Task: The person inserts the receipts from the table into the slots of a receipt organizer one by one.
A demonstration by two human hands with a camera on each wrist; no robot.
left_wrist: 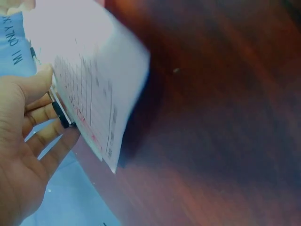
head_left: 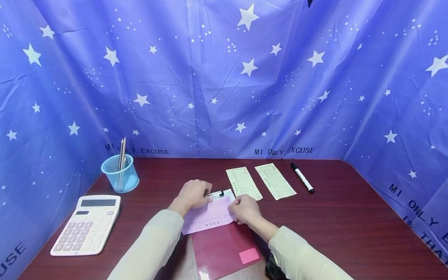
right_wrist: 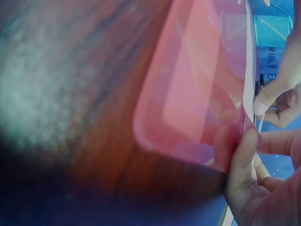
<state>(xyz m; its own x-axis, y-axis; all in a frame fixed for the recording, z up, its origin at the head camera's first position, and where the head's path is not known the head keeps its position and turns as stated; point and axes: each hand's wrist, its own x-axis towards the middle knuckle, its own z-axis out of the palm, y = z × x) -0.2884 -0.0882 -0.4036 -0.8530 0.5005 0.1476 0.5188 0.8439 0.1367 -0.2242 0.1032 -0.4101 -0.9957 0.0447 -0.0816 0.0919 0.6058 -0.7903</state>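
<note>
A red translucent file folder (head_left: 224,249) with a pink label lies near the desk's front edge. Over its upper part is a pink printed form (head_left: 211,219), with a pale green sheet showing beneath at the top. My left hand (head_left: 192,196) holds the metal clip with black ends (left_wrist: 61,114) along the top edge, thumb and fingers on either side. My right hand (head_left: 246,210) pinches the pink form's right edge. In the right wrist view, the right fingers (right_wrist: 242,160) are at the see-through folder's edge too; how many layers they grip is hidden.
Two pale green printed slips (head_left: 244,182) (head_left: 275,181) lie behind the right hand, with a black-and-white marker (head_left: 302,178) to their right. A white calculator (head_left: 86,225) and a blue mesh pen cup (head_left: 120,175) holding pencils stand at left. A starry blue curtain (head_left: 196,77) surrounds the desk.
</note>
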